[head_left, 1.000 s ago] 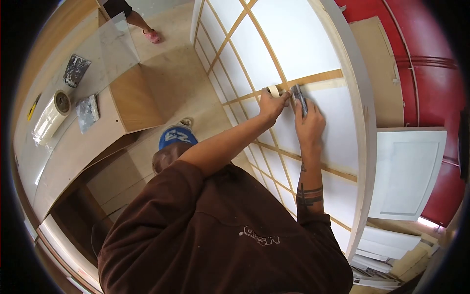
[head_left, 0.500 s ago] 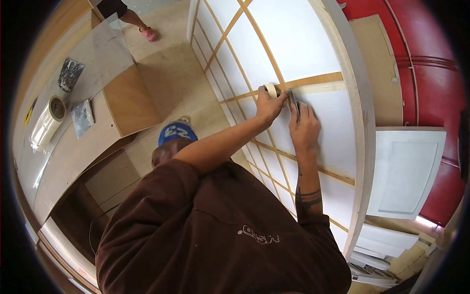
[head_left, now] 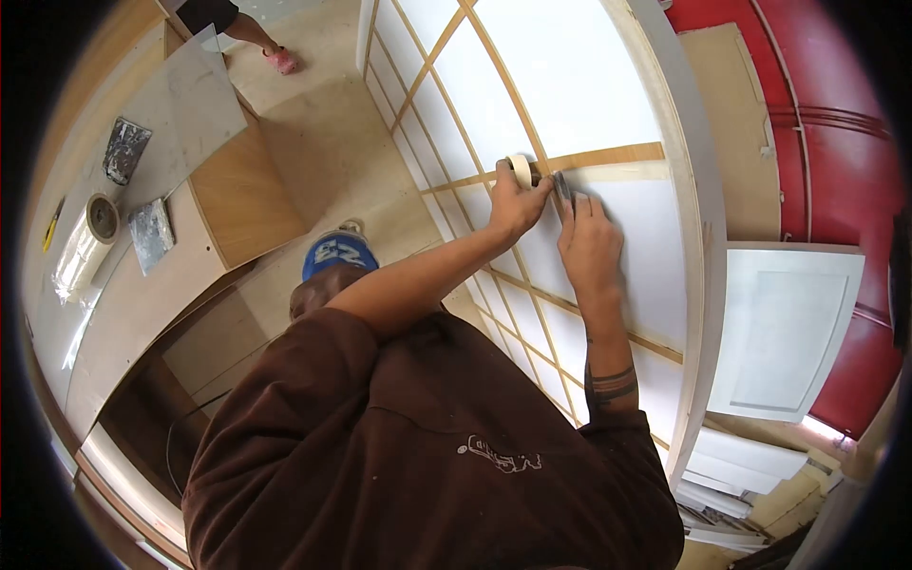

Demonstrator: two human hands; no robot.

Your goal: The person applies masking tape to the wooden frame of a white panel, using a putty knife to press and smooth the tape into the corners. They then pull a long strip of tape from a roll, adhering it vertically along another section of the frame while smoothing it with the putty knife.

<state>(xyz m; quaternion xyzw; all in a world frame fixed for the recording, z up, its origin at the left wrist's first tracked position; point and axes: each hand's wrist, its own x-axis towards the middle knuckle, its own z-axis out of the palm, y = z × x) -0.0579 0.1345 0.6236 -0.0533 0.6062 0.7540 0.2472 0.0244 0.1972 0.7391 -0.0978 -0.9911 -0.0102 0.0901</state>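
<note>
My left hand (head_left: 519, 206) is closed around a roll of masking tape (head_left: 520, 171) against a large white panel (head_left: 579, 85) with a grid of wooden strips. In my right hand (head_left: 591, 237) is a narrow dark flat blade, which looks like a putty knife (head_left: 560, 185). Its tip touches the panel at a crossing of the strips, close beside my left fingertips. A pale strip of masking tape (head_left: 622, 172) runs rightward from there, just under a wooden strip (head_left: 608, 154). Fingers partly hide both handle and tape end.
On the workbench (head_left: 142, 294) at left lie a roll of clear film (head_left: 81, 252), two stained flat scrapers (head_left: 126, 150) (head_left: 152, 233) and a yellow cutter (head_left: 51, 228). A white cabinet door (head_left: 787, 332) leans at right. Another person's leg (head_left: 256, 36) shows at top left.
The blade in my right hand has shifted slightly left and tilted toward the strip crossing. My left hand stays on the tape roll. The whole view has shifted a little.
</note>
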